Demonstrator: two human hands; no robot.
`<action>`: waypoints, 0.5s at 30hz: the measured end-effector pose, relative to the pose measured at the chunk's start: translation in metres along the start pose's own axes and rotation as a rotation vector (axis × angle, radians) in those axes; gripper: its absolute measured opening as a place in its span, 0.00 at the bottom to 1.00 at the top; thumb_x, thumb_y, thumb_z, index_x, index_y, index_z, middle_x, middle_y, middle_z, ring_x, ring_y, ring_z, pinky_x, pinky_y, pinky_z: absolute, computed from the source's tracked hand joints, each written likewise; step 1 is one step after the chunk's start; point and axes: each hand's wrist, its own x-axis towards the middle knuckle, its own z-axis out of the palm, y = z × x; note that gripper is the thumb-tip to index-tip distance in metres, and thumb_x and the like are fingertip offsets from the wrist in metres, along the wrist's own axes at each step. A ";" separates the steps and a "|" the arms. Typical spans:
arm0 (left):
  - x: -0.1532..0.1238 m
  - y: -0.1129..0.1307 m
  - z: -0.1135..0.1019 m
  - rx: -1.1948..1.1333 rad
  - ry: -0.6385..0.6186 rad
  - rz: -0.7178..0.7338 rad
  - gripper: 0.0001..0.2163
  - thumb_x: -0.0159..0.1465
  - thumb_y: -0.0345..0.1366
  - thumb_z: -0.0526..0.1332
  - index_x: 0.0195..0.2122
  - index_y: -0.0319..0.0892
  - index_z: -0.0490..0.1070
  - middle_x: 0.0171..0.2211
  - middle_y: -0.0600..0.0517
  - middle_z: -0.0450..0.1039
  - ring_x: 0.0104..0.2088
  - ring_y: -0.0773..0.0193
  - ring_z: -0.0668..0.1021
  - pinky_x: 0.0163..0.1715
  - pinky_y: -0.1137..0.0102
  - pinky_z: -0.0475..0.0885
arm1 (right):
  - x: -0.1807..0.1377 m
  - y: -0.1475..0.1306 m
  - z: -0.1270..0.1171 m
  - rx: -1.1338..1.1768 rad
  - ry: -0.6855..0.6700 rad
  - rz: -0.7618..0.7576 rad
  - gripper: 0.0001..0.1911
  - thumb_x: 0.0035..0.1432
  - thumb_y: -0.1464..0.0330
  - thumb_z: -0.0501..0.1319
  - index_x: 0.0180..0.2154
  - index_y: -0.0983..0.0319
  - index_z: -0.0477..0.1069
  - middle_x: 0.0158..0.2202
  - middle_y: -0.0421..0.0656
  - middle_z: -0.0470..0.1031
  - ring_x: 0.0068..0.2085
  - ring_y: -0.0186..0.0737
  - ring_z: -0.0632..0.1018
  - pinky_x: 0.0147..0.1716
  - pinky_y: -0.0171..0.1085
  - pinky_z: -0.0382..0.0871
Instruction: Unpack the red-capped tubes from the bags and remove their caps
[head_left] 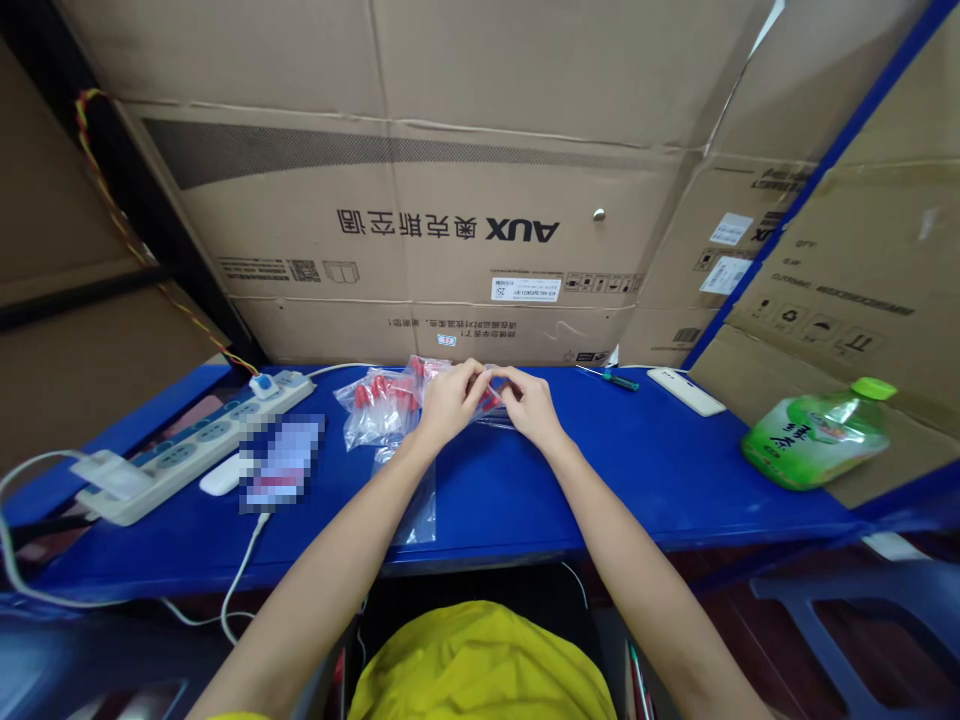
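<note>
My left hand (448,402) and my right hand (531,404) meet over the middle of the blue table (637,470). Both pinch a small clear plastic bag with red parts inside (491,400), fingers closed on its top edge. Just left of my left hand lies a pile of clear bags holding small red pieces (379,402). An empty clear bag (420,505) lies under my left forearm, near the table's front edge.
A white power strip (187,445) with a plugged cable lies at the left, beside a white oblong device (222,476) and a blurred item (281,465). A green screwdriver (619,379), a white remote (686,391) and a lying green bottle (817,432) sit right. Cardboard boxes (450,230) wall the back.
</note>
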 end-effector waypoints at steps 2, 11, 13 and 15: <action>-0.002 0.002 0.000 0.041 0.019 0.036 0.14 0.77 0.44 0.54 0.38 0.44 0.72 0.30 0.52 0.76 0.30 0.63 0.76 0.33 0.68 0.64 | 0.001 0.003 0.000 -0.021 0.013 0.009 0.21 0.62 0.72 0.53 0.50 0.58 0.81 0.45 0.43 0.85 0.37 0.39 0.82 0.45 0.38 0.76; -0.002 -0.004 0.006 0.044 0.185 -0.071 0.14 0.78 0.45 0.50 0.41 0.45 0.70 0.39 0.47 0.76 0.43 0.58 0.77 0.48 0.63 0.70 | 0.007 0.020 0.005 0.302 0.117 0.187 0.25 0.60 0.69 0.58 0.58 0.60 0.78 0.56 0.46 0.82 0.53 0.42 0.83 0.51 0.39 0.78; 0.000 -0.014 0.012 -0.027 0.329 -0.209 0.13 0.76 0.48 0.54 0.45 0.44 0.69 0.46 0.44 0.75 0.49 0.55 0.76 0.51 0.60 0.71 | 0.009 0.019 0.003 0.401 0.166 0.215 0.25 0.60 0.65 0.60 0.58 0.60 0.77 0.59 0.47 0.80 0.55 0.44 0.81 0.50 0.39 0.79; 0.002 -0.025 0.018 -0.217 0.371 -0.376 0.17 0.72 0.53 0.59 0.48 0.44 0.69 0.48 0.43 0.75 0.49 0.55 0.77 0.47 0.62 0.74 | 0.009 0.016 0.001 0.488 0.195 0.251 0.26 0.59 0.61 0.64 0.58 0.59 0.77 0.60 0.48 0.79 0.54 0.46 0.81 0.46 0.40 0.79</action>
